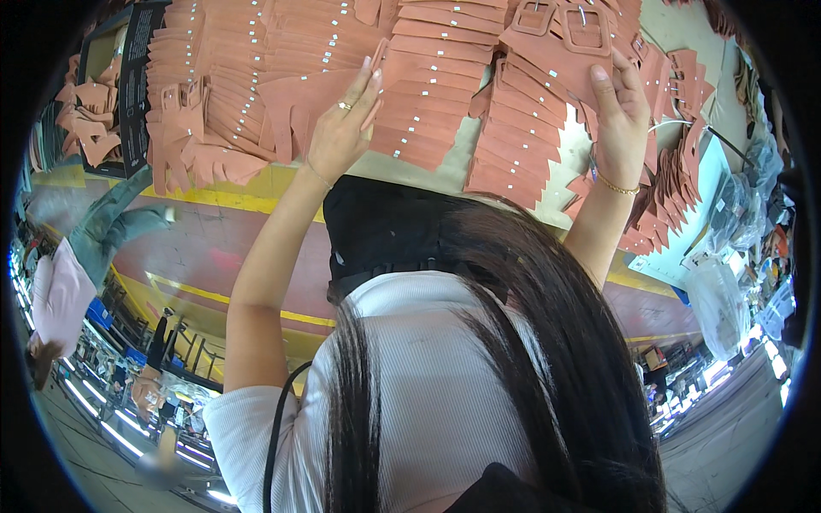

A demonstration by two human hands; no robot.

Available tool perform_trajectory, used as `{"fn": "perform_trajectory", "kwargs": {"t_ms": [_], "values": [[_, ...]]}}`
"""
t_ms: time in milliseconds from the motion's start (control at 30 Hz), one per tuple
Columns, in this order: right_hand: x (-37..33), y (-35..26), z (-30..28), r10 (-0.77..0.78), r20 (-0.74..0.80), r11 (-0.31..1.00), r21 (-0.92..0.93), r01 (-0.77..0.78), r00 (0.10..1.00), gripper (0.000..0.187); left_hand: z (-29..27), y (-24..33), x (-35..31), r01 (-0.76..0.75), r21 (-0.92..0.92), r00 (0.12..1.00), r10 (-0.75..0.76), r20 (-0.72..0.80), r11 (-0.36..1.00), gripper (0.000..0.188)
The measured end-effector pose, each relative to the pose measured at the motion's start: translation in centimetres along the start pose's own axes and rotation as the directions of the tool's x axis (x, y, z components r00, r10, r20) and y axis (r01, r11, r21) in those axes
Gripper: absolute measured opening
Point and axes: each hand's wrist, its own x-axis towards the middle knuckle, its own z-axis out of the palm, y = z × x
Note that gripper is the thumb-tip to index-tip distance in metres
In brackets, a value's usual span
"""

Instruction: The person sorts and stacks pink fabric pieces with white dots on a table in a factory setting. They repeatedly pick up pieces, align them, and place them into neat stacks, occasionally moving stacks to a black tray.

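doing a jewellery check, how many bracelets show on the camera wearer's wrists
2: a thin bracelet at the wrist of the left hand, and a gold-coloured bracelet at the wrist of the right hand. Others could be hidden.

A pale table (462,147) runs across the far side of the scene, its bare top showing in gaps at the middle and right. Salmon-coloured pieces (432,90), many with small white stickers, lie on it in overlapping rows. Buckled pieces (182,101) lie among them at the left. More pieces fan out at the right, beside what seems, near the curved edge, a pale blue sheet (711,184).
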Motion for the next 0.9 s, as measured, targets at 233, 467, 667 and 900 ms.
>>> {"fn": "perform_trajectory", "kwargs": {"t_ms": [233,467,667,900], "values": [[-0.2,0.4,0.3,-0.007,0.037,0.999,-0.044,0.008,0.999,0.033,0.0,0.2,-1.1,-0.034,0.019,0.999,0.034,-0.025,0.999,0.060],[-0.6,0.4,1.3,-0.015,0.040,0.999,-0.038,0.016,0.999,0.034,-0.4,0.6,-2.1,-0.038,-0.032,0.999,0.038,-0.022,0.999,0.065],[-0.5,0.1,1.4,0.011,0.092,0.996,-0.085,-0.004,0.996,0.037,-0.6,0.7,-3.0,-0.012,-0.068,1.000,0.014,0.025,0.998,0.070],[-0.3,0.9,1.5,0.001,0.072,1.000,-0.030,0.001,0.997,0.035,-0.5,0.9,-3.5,-0.022,0.009,1.000,0.022,0.007,1.000,0.055]]}}
